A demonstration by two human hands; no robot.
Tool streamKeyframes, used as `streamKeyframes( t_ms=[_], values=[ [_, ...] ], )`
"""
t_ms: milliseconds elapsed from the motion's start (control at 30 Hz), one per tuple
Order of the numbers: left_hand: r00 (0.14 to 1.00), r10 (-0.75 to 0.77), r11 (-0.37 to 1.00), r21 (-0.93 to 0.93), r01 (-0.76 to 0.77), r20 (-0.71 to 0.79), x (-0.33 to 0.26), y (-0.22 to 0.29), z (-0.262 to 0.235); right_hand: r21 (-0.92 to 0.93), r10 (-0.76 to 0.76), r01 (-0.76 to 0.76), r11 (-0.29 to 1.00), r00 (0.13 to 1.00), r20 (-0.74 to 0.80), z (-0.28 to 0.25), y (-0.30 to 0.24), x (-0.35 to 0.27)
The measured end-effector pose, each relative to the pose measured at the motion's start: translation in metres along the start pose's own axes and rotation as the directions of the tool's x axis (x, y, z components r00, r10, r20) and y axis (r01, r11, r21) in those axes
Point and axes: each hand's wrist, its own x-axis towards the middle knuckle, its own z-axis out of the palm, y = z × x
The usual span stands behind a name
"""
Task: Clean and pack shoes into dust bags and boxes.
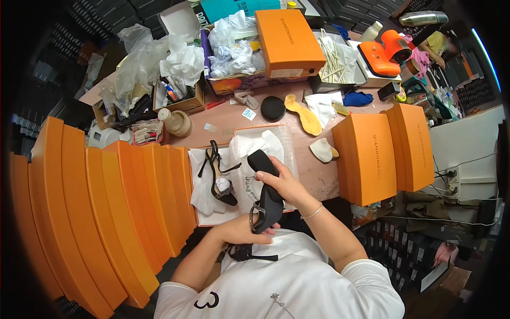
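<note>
My right hand [284, 183] is closed around a black sandal [272, 204] with a glittery strap across its toe end. My left hand [241, 229] reaches under that lower end, its fingers partly hidden by the sandal. Just below my left wrist, against my white shirt, lies a black high-heeled shoe [243, 252] with its thin heel pointing right; what supports it is hidden. A strappy black heeled sandal [217, 171] with white paper at its toe lies in an open shoebox [212, 219] lined with white tissue [201, 186].
Orange shoeboxes [79, 212] stand in a long row at left; more orange boxes [367, 159] stand at right. Behind are a black round lid [273, 108], yellow insole [305, 114], pump bottle [175, 122], carton of crumpled paper [234, 45] and orange device [380, 58].
</note>
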Motion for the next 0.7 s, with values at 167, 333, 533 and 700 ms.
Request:
streamKeyframes(
  t_ms=[167,333,533,700],
  values=[
    [0.981,-0.003,0.951,-0.303,-0.057,-0.196,-0.012,0.002,-0.007,0.138,-0.121,0.164,0.977,0.953,-0.276,-0.036,-0.015,0.013],
    [0.963,0.075,0.904,-0.39,-0.175,-0.259,-0.007,-0.005,-0.018,-0.432,-0.38,0.223,0.874,0.868,-0.321,-0.107,0.002,0.036],
    [0.883,0.1,0.903,-0.33,-0.274,-0.458,0.014,-0.032,0.0,-0.845,-0.693,0.305,0.44,0.713,-0.104,-0.115,-0.027,0.122],
    [0.818,0.208,0.878,-0.266,-0.397,-0.535,0.018,-0.017,-0.01,-0.942,-0.692,0.335,0.007,0.682,0.237,-0.119,-0.016,0.212]
  ],
)
